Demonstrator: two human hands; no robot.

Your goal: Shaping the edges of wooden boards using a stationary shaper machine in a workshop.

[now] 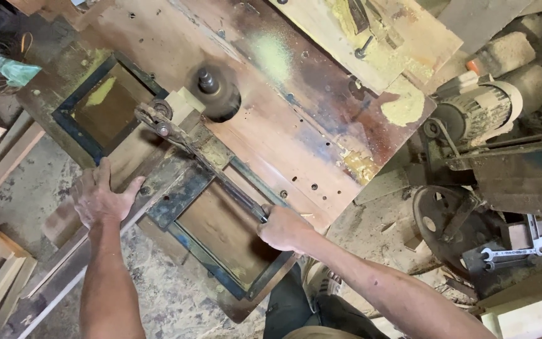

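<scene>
the right hand [285, 227] is closed around the end of a long metal wrench [203, 164] that runs diagonally across the rusty machine table [283, 125] — its far head sits just beside the spindle [206, 80]. the left hand [100, 196] lies flat, fingers spread, on the table's near edge, holding nothing — an electric motor [479, 112] stands well apart.

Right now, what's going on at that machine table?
A person stands at a worn metal machine table with a vertical spindle poking up through it. The right hand grips the end of a long wrench whose head sits near the spindle. The left hand lies flat on the table's edge. Sawdust is piled on the top, and an electric motor sits alongside.
</scene>
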